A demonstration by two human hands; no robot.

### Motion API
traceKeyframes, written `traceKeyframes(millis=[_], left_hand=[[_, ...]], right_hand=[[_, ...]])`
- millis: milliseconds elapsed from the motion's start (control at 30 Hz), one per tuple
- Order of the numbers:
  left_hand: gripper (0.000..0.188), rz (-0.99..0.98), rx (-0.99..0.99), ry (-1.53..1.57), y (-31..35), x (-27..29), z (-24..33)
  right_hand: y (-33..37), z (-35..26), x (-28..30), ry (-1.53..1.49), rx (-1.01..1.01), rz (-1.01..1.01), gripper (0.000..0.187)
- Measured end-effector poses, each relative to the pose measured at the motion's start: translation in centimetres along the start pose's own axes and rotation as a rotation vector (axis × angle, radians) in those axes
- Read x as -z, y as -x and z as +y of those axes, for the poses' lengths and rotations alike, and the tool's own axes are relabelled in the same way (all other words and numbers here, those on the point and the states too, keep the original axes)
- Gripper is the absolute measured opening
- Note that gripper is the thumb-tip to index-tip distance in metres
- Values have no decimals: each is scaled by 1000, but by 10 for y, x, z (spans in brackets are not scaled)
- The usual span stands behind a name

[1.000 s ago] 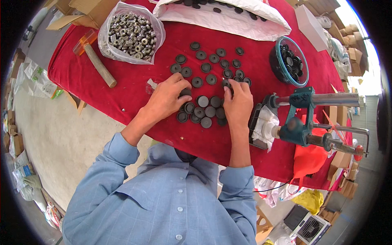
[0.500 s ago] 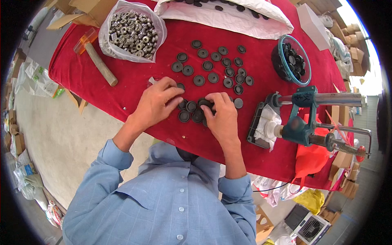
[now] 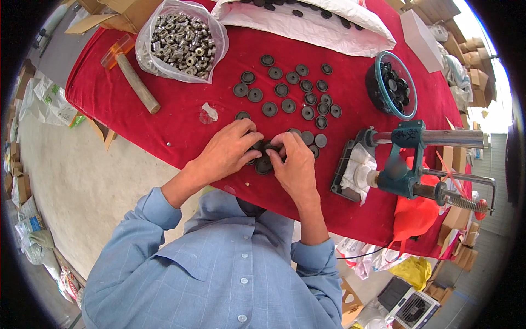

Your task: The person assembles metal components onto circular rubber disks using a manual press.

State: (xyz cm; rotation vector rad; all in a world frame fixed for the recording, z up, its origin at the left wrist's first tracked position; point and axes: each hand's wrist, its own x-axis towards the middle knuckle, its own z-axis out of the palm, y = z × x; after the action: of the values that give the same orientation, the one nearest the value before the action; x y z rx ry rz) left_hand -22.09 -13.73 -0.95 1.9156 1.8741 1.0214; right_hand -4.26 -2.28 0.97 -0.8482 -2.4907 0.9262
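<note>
My left hand (image 3: 233,147) and my right hand (image 3: 296,164) come close together over a small cluster of round black discs near the table's front edge. Thumb and fingers of my right hand pinch a black disc (image 3: 268,147). The curled fingers of my left hand close on the discs at the cluster's left side; they partly hide what they grip. Below the fingertips lies another black disc (image 3: 263,165). Flat-faced discs (image 3: 320,140) rest just right of my right hand. Beyond both hands, several rimmed black discs (image 3: 269,109) with raised centres are spread over the red cloth (image 3: 197,131).
A bag of metal rings (image 3: 183,46) and a wooden-handled hammer (image 3: 137,82) are at the far left. A white sack (image 3: 307,33) with black discs lies at the back. Rightward stand a bowl of black discs (image 3: 392,82) and a green hand press (image 3: 402,164).
My left hand has moved right and slightly nearer, up against the disc cluster beside my right hand. My right hand has shifted a little nearer, still pinching a disc.
</note>
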Motion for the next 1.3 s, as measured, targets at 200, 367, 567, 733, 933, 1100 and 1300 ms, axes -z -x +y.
traceKeyframes(millis=[200,367,567,733,933,1100,1300], left_hand=[[41,-4,46,121,-1,4,-3],[36,18,204,259,-16,15,2],[40,130,-27,-127,-29,-9,-16],[42,169,30,-117,-31,-14,-21],[41,194,26,-96,-38,-12,-2],[40,31,-89,-14,-51,-34,23],[39,-117,-125,-59,-61,-42,19]], right_hand=[[-5,5,17,-359,-185,89,21],[-31,21,26,-75,-14,280,19],[-28,40,22,130,180,251,25],[-9,41,54,69,-59,288,29],[-5,46,46,339,64,91,37],[-3,38,45,201,-50,120,29],[12,41,58,-66,-177,224,21]])
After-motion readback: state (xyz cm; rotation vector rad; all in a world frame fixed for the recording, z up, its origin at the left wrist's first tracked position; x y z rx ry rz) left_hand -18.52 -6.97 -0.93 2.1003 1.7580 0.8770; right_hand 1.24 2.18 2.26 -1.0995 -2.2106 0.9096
